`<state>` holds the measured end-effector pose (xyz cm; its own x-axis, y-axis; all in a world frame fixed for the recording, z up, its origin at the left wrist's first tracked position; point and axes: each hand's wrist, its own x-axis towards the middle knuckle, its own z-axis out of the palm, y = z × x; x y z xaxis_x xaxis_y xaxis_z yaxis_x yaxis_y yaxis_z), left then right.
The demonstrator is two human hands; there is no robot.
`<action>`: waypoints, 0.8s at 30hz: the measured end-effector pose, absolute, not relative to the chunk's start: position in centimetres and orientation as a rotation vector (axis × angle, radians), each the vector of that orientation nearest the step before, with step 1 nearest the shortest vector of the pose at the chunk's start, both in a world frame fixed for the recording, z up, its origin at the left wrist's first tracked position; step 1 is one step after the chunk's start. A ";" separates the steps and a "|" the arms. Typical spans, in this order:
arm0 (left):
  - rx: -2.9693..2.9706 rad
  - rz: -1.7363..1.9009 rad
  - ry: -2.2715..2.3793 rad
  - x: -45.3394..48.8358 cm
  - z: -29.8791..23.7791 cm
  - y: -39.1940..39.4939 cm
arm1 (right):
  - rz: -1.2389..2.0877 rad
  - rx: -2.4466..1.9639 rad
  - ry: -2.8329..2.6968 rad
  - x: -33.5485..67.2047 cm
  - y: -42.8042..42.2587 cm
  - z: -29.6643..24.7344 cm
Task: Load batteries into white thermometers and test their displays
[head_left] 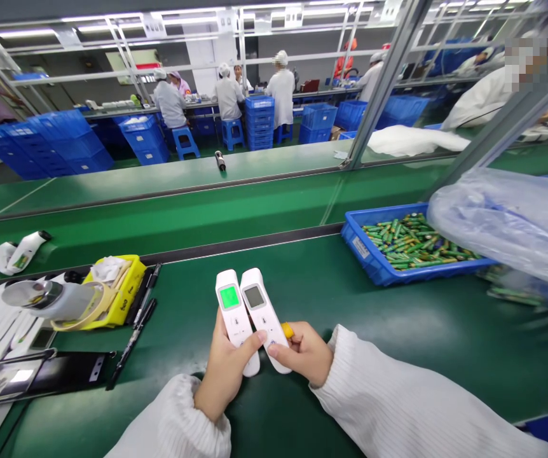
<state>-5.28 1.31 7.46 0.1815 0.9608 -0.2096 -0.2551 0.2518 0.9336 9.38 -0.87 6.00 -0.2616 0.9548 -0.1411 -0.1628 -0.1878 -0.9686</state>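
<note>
Left hand closed round lit thermometer, screen green; right hand closed round second thermometer, screen not yet lit

Far beyond the left hand, stacked blue crates and blue stools stand along a workbench under long ceiling lights.

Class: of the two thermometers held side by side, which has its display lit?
The left thermometer, held in the left hand: its screen glows green, while the right thermometer, in the right hand, shows a dull grey screen.
</note>
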 end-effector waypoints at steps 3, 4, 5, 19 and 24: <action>0.938 1.045 1.008 -5.4 7.7 1.4 | 1.552 -1.093 -1.235 9.6 -0.9 6.1; 0.944 1.046 1.003 -5.4 7.7 1.4 | 1.514 -1.113 -1.274 9.8 -0.9 6.1; 0.946 1.047 0.993 -5.4 7.8 1.4 | 1.470 -1.129 -1.321 9.9 -0.9 6.0; 0.963 0.959 0.919 -5.3 8.1 1.1 | 1.823 -1.101 -1.391 9.6 -1.1 6.5; 0.977 0.960 0.936 -5.3 8.1 1.2 | 1.827 -1.149 -1.364 9.5 -1.2 6.6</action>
